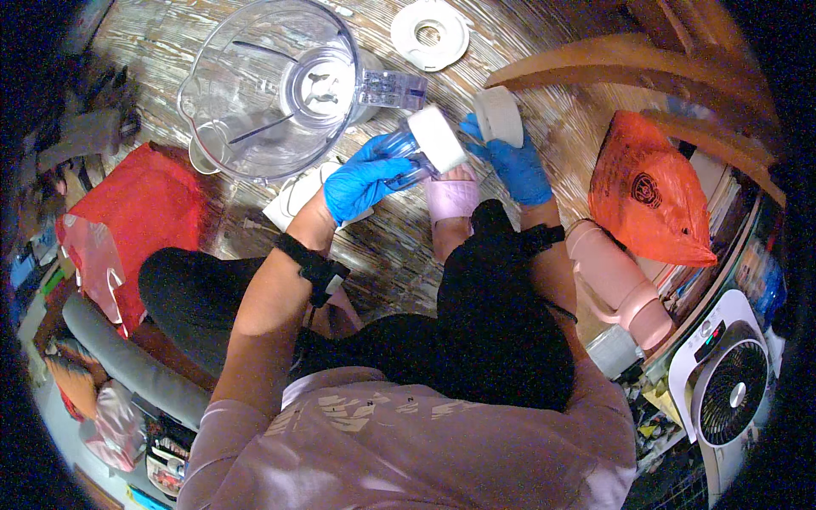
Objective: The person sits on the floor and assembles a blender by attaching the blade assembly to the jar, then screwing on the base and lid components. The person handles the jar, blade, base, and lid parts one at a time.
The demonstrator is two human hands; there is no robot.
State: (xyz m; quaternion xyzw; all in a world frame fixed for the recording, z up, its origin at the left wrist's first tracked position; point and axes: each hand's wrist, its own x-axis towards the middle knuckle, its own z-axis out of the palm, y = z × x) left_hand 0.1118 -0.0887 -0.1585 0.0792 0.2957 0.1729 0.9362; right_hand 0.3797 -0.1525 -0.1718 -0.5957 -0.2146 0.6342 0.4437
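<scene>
Fingers of a blue-gloved left hand [355,184] are curling firmly around the clear body of a small plastic jar capped in white [427,146], its white end tilting toward the lower right, near the centre of the frame. Just beside it, a blue-gloved right hand [520,170] is holding a round white plastic cap [500,117], fingers partly bent behind it; how tightly they are gripping cannot be told, since the cap is covering part of them. The two pieces are staying apart.

Beyond the gloves, a large clear plastic blender pitcher [255,93] is lying on its side in the upper left, its mouth facing left, its handle reaching close to the capped jar. A white plastic ring-shaped lid [406,38] is resting at top centre on the streaked wood-grain floor [552,153]. A foot in a pink slipper [452,200] is showing below the jar.

Farther out, a bright red bag [140,200] is slumping at left, while an orange-red plastic bag [646,187], a pink tumbler with a handle [612,276] and a white-framed black fan [731,395] are lining the right side.
</scene>
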